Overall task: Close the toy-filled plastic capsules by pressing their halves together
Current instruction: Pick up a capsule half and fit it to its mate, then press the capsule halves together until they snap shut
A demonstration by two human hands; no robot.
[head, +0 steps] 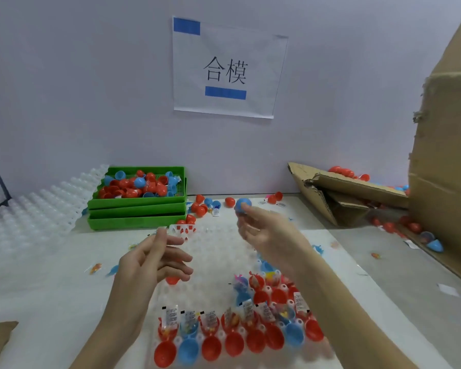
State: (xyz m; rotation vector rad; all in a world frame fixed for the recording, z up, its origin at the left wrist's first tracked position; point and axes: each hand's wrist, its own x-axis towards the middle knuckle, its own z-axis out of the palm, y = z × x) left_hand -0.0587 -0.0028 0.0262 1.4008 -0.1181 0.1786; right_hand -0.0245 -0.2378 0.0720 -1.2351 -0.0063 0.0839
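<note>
Nearest me, a clear moulded tray (218, 251) lies on the white table (37, 296), and its front rows cradle open capsules (240, 339), red and blue. The empty halves face up in front, and the halves behind them hold toy packets with printed slips sticking out. The hollows keep each pair steady, presumably so the halves can simply be pushed together.

Above the tray, the left hand (155, 262) hovers with its fingers loosely spread and grips nothing. The right hand (264, 235) is raised further out, and its fingertips pinch a blue capsule (243, 204) that looks already closed. I judge it is on its way to the torn cardboard box (343, 193) at the right, where more red capsules are heaped. Motion blur keeps me from being sure of the grip's detail.

Beyond, loose capsules (201, 206) are scattered near stacked green bins (137, 209) full of spare halves, and more clear trays (37, 209) sit to the left. A paper sign (225, 67) hangs on the wall.
</note>
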